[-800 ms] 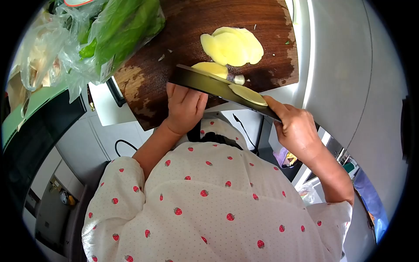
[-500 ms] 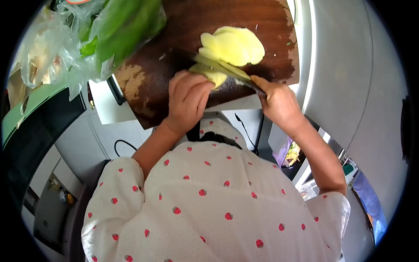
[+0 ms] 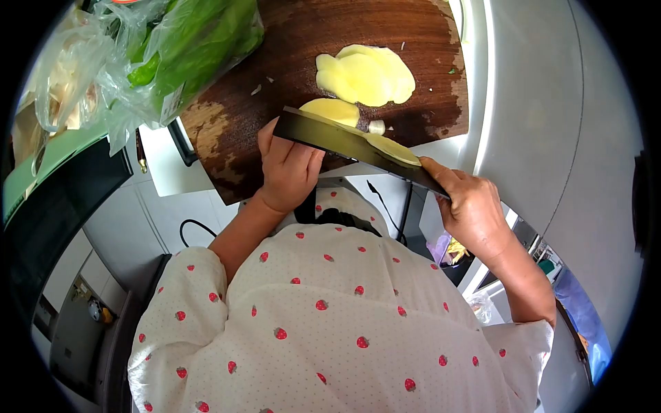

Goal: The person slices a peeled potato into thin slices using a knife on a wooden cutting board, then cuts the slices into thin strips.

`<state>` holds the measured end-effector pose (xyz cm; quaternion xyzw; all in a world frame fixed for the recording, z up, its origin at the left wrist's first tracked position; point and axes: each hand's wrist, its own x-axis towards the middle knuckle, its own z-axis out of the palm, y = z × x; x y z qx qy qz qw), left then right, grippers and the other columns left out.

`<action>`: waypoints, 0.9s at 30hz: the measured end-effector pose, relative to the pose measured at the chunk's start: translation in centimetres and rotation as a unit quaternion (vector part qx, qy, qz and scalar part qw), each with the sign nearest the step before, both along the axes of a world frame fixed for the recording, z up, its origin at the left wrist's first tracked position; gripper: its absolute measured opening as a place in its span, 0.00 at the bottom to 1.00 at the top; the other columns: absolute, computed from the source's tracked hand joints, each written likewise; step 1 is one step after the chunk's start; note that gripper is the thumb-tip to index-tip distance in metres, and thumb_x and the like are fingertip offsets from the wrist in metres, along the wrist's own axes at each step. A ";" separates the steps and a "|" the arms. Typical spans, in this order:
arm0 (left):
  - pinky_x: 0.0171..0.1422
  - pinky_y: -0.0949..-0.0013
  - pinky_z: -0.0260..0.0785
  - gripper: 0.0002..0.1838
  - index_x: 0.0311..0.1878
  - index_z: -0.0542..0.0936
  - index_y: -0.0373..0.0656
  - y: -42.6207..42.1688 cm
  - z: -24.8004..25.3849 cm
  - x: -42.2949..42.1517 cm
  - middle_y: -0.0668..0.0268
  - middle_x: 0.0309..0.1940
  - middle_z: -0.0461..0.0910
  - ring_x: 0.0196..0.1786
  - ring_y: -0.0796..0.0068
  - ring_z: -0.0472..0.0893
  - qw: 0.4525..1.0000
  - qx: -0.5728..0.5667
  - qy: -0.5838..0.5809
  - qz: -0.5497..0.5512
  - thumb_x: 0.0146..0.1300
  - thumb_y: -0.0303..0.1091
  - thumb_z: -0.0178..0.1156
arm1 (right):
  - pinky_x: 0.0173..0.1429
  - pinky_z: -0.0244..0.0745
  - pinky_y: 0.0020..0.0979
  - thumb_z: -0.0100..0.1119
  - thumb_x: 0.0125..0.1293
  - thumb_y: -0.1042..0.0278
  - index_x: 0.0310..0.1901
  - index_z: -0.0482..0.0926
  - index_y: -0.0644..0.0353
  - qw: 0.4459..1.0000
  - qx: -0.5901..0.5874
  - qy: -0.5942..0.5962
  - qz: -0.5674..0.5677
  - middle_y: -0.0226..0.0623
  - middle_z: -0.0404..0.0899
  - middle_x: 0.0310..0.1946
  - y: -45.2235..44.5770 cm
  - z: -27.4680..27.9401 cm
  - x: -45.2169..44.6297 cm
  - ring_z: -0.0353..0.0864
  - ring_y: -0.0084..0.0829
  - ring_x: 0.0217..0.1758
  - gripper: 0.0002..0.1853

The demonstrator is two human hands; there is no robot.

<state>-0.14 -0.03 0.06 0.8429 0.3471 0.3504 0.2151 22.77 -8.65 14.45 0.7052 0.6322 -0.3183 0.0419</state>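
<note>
My right hand grips the handle of a kitchen knife, its broad blade tilted so that the flat faces up. One pale yellow potato slice clings to the blade near the handle. Bent fingers of my left hand reach behind the blade to the cut potato; the blade hides the fingertips. Beyond, overlapping potato slices lie on the dark wooden cutting board. A small whitish piece rests beside the potato.
Clear plastic bags with green vegetables crowd the board's left side. A white surface shows under the board. Low on the right, a bin with a purple bag holds scraps. A grey panel stands at right.
The knife has come up off the potato toward me, its blade turning flat, with a slice stuck to it. My right hand has moved down and right; my left hand has shifted slightly.
</note>
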 end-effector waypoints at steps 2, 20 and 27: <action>0.57 0.60 0.61 0.11 0.39 0.81 0.40 0.0 0.0 -0.1 0.60 0.47 0.76 0.52 0.57 0.71 1.000 -0.003 -0.004 -0.002 0.49 0.25 0.65 | 0.36 0.79 0.40 0.57 0.49 0.83 0.55 0.76 0.61 1.000 0.001 -0.007 0.008 0.46 0.80 0.27 0.3 0.0 -0.2 0.82 0.44 0.29 0.27; 0.53 0.63 0.64 0.10 0.36 0.81 0.43 0.4 0.9 0.7 0.65 0.39 0.76 0.45 0.62 0.73 0.999 -0.015 -0.029 -0.008 0.49 0.25 0.68 | 0.39 0.77 0.46 0.51 0.54 0.80 0.53 0.75 0.61 1.000 0.005 -0.015 0.004 0.52 0.80 0.26 3.8 -6.7 -2.2 0.82 0.50 0.33 0.22; 0.54 0.62 0.65 0.11 0.37 0.81 0.43 0.6 1.1 0.8 0.64 0.41 0.76 0.48 0.61 0.74 0.999 -0.013 -0.050 -0.014 0.49 0.23 0.68 | 0.40 0.76 0.46 0.55 0.61 0.74 0.48 0.80 0.60 0.988 0.011 0.111 -0.110 0.56 0.79 0.29 4.1 -6.8 -0.8 0.80 0.53 0.34 0.14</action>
